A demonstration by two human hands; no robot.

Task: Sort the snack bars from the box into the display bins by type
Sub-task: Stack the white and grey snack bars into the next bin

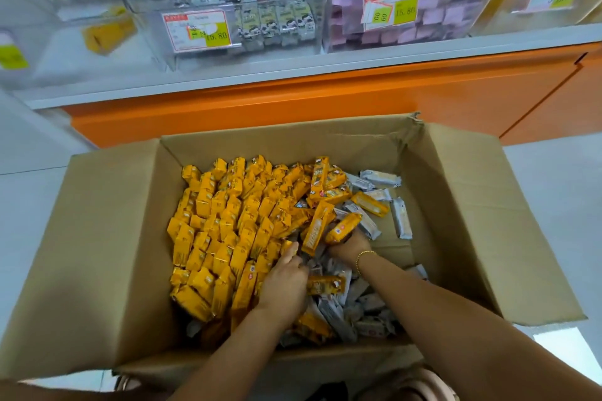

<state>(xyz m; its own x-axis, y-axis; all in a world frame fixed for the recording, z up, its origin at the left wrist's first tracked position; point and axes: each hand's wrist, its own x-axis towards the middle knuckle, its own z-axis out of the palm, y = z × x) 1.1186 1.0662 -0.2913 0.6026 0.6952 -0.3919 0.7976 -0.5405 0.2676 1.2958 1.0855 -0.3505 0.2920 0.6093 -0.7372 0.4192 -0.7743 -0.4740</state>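
Gripping a yellow-wrapped snack bar in right hand, left hand sunk among wrappers (grasp unclear), inside open brown cardboard box: yellow bars stacked left, silver-grey bars right.

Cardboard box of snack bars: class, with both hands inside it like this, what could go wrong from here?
1. The right hand's grip seems to take several loose yellow bars at once; one may slip back among the grey bars.
2. The left hand digs beside the neat yellow rows and could topple them.
3. Yellow and grey lie mixed here, so a wrong bar might reach a display bin.
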